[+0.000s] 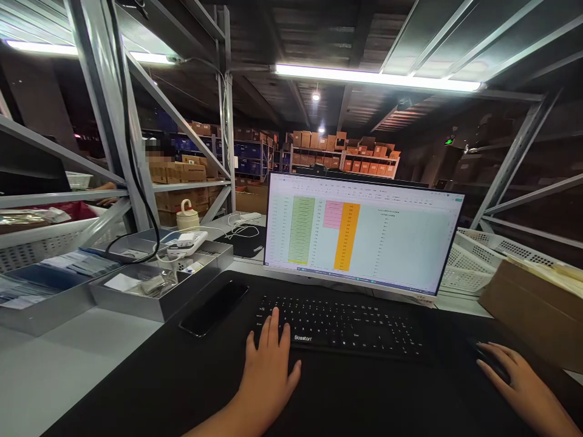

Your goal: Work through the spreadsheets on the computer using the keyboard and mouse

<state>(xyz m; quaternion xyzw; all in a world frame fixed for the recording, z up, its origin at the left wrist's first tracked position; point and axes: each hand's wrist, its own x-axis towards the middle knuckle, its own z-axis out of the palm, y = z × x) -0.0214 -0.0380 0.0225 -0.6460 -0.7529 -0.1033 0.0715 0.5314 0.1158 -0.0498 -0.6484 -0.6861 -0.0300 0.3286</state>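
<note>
My left hand [268,371] lies over the left end of a black keyboard [355,321], its fingers stretched out and apart, the fingertips on or just above the keys. At the right, my right hand [519,379] rests around a dark computer mouse [496,366], which it partly hides. Behind the keyboard stands a monitor [410,243] showing a spreadsheet with green, pink and orange columns. A black phone [214,308] lies flat to the left of the keyboard. Keyboard, mouse and phone are all on a large black desk mat [364,394].
Grey open boxes [132,303] with packets and small items stand at the left, near a cream lidded cup [188,220] and a white power strip [187,243]. A cardboard box [532,309] and white perforated baskets [469,261] are at the right. Metal shelf posts [226,109] frame the desk.
</note>
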